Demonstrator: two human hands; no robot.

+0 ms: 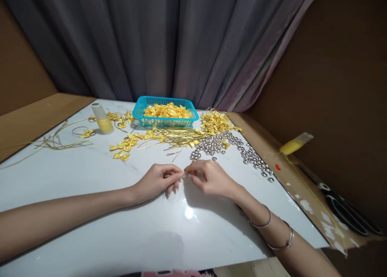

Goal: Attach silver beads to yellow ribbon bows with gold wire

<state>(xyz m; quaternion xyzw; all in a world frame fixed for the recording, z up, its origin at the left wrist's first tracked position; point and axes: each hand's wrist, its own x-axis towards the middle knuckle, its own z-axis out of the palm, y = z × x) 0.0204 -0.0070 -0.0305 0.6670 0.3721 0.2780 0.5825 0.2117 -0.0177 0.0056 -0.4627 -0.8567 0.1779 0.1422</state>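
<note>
Over the middle of the white tabletop my left hand (160, 179) is closed in a pinch. A tiny bit of yellow shows at its fingertips, mostly hidden, perhaps part of a bow. My right hand (213, 178) meets it from the right, thumb and fingers drawn together. Between the two sets of fingertips is a small shiny ring-like piece (184, 175), too small to make out well. Just beyond the hands lie silver oval beads (211, 144), a bundle of gold cords (181, 136) and yellow ribbon bows (125, 144).
A blue plastic basket (165, 123) full of yellow bows stands at the back. Beside it is a heap of corded bows (215, 121). A bottle of yellow thread (103, 119) stands left; a yellow thread spool (296, 144) and black-handled scissors (344, 208) lie right. A grey curtain (157, 39) hangs behind.
</note>
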